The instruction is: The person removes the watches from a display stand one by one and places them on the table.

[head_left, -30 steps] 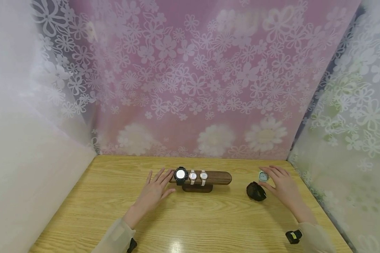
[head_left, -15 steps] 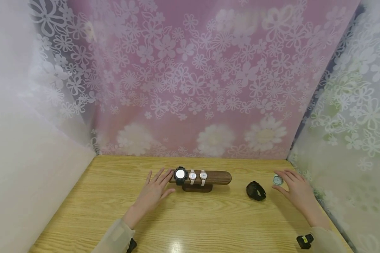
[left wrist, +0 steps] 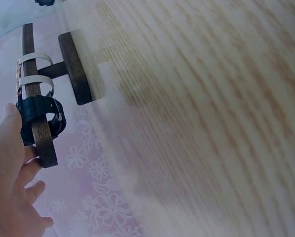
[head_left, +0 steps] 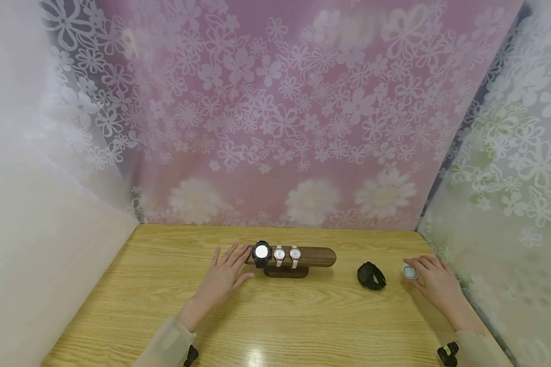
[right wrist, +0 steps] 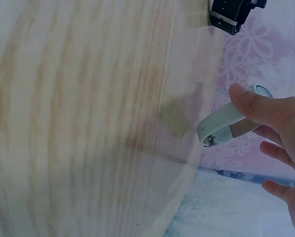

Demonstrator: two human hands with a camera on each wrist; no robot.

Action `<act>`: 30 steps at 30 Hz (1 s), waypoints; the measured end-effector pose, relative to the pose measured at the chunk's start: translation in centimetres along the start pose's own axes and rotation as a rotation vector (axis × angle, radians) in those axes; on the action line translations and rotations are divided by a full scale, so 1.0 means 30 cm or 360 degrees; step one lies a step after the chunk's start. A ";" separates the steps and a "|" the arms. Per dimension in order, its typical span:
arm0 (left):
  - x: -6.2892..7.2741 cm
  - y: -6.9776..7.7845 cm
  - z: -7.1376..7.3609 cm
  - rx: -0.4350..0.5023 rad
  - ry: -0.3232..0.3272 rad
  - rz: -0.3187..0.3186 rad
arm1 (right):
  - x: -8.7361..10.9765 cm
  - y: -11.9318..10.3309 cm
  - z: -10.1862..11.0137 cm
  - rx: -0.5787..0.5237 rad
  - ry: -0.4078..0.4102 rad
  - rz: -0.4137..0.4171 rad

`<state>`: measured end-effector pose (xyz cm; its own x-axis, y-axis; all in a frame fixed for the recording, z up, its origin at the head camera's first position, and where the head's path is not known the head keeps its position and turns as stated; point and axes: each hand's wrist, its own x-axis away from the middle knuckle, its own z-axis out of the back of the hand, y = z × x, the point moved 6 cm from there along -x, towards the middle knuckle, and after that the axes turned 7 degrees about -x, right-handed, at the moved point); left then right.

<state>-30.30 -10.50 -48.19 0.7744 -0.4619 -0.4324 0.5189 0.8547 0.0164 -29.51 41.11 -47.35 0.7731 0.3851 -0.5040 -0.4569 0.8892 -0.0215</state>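
My right hand (head_left: 438,288) pinches a square-faced mint-green wristwatch (head_left: 410,272) between thumb and fingers at the table's right side. In the right wrist view the watch's buckled strap (right wrist: 221,121) hangs as a closed loop. My left hand (head_left: 220,280), fingers extended and spread, touches the left end of a dark wooden watch stand (head_left: 321,257). On the stand's bar sit a chunky black watch (head_left: 261,252) and two slim white-strapped watches, one (head_left: 279,254) beside the other (head_left: 295,254). Another black watch (head_left: 371,276) lies on the table between the stand and my right hand.
The light wood table (head_left: 303,316) is bounded by a pink floral cloth (head_left: 280,127) at the back. A pale sheet (head_left: 50,204) stands at the left and a floral one (head_left: 509,204) at the right. Small black devices (head_left: 448,352) show at both wrists.
My right hand has moved right and toward me with the mint-green watch, away from the black watch on the table. My left hand stays at the stand's end.
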 end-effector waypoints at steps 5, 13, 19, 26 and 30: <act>0.000 0.000 -0.005 -0.0047 -0.0021 0.0001 | -0.006 -0.002 -0.027 0.0012 -0.0069 0.0009; -0.003 0.003 0.002 -0.0031 -0.0042 0.0016 | -0.025 -0.030 -0.048 0.0006 -0.0137 0.0047; -0.003 0.001 -0.003 -0.0056 -0.0068 0.0017 | -0.036 -0.045 -0.081 -0.0053 -0.0280 0.0012; -0.003 0.001 -0.004 -0.0071 -0.0067 0.0010 | -0.038 -0.045 -0.101 -0.0034 -0.0277 0.0058; -0.003 -0.004 -0.008 -0.0074 -0.0054 0.0013 | -0.041 -0.050 -0.100 -0.0035 -0.0324 0.0039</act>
<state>-30.49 -10.50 -48.36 0.7906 -0.4621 -0.4017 0.4959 0.8681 -0.0227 -31.10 38.55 -49.29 0.8336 0.4506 -0.3195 -0.4846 0.8742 -0.0315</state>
